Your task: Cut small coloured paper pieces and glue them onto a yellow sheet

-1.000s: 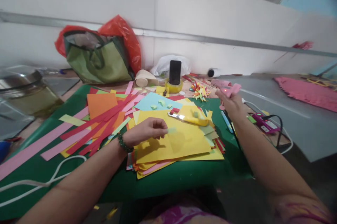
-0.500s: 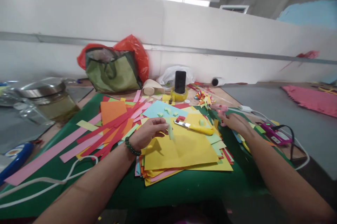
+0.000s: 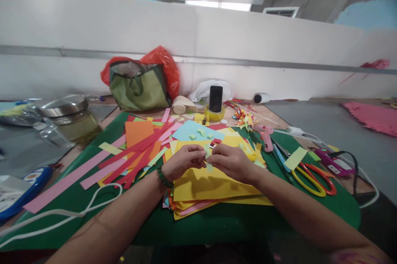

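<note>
A small pale green paper strip (image 3: 209,166) is pinched between my two hands over a stack of yellow sheets (image 3: 198,187). My left hand (image 3: 186,159), with a green bead bracelet at the wrist, grips it from the left. The fingers of my right hand (image 3: 231,162) close on it from the right. Behind my right hand the yellow cutter (image 3: 250,156) is mostly hidden. Folded green pieces (image 3: 201,132) lie on a light blue sheet (image 3: 186,128) just beyond. The pink glue gun (image 3: 266,136) rests on the table to the right.
Scissors (image 3: 313,185) and a purple device (image 3: 335,162) lie at the right. Coloured strips (image 3: 136,152), a white cable (image 3: 77,213) and a glass jar (image 3: 74,119) are on the left. Behind stand a green bag (image 3: 139,88) and a phone (image 3: 215,98).
My right hand has let go of the glue gun and moved left to the green strip. The scissors at the right have come into fuller view.
</note>
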`<state>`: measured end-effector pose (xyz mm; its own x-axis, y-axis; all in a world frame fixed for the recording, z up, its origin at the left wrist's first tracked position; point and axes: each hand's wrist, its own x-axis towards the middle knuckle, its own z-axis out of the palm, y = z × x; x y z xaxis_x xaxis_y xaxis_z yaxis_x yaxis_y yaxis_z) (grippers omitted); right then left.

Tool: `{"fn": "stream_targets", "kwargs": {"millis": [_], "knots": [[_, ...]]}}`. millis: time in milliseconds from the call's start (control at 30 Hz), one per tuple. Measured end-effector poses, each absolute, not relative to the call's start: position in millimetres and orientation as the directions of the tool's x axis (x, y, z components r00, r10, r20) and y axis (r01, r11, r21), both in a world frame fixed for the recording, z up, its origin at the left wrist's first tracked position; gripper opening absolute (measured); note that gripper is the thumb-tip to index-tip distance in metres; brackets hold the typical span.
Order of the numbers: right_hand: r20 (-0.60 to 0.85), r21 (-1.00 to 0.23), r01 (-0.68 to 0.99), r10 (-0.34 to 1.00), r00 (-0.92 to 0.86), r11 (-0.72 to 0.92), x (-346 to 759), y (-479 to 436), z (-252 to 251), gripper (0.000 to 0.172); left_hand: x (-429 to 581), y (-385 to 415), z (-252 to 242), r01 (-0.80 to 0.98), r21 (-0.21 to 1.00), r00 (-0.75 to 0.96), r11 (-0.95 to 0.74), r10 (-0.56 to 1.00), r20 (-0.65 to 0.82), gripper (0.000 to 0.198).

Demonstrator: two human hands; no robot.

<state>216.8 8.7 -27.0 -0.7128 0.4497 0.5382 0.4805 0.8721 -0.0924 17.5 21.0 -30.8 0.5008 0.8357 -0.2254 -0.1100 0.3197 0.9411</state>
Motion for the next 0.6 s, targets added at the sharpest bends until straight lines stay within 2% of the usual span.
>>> {"fn": "stream_targets", "kwargs": {"millis": [67, 167, 233, 300, 433, 600], "knots": [[0.558, -0.239, 0.442, 0.495, -0.666, 0.864, 214.6, 12.6, -31.7, 0.026, 17.0, 22.1, -33.2, -0.086, 0.956, 0.476, 0.281, 0.854, -0.208, 0.032], [0.525, -0.543, 0.404, 0.673, -0.521, 0.736, 211.2, 14.1, -36.2, 0.030, 18.8, 22.0, -34.5, -0.008, 0.979, 0.410, 0.202, 0.894, -0.181, 0.029], [0.417, -0.733, 0.378, 0.813, -0.405, 0.565, 208.6, 14.4, -36.8, 0.036, 21.1, 20.9, -34.0, 0.042, 0.988, 0.371, 0.149, 0.916, -0.154, 0.026], [0.254, -0.873, 0.328, 0.909, -0.329, 0.362, 206.7, 15.3, -36.0, 0.041, 23.3, 19.9, -33.5, 0.082, 0.992, 0.361, 0.094, 0.925, -0.117, 0.022], [0.015, -0.974, 0.214, 0.962, -0.274, 0.076, 206.3, 18.0, -33.8, 0.044, 25.2, 19.3, -34.3, 0.139, 0.990, 0.388, 0.005, 0.920, -0.059, 0.019], [-0.073, -0.988, 0.152, 0.963, -0.261, -0.033, 207.3, 19.1, -34.4, 0.042, 26.0, 19.4, -34.6, 0.178, 0.983, 0.397, -0.038, 0.917, -0.036, 0.019]]}}
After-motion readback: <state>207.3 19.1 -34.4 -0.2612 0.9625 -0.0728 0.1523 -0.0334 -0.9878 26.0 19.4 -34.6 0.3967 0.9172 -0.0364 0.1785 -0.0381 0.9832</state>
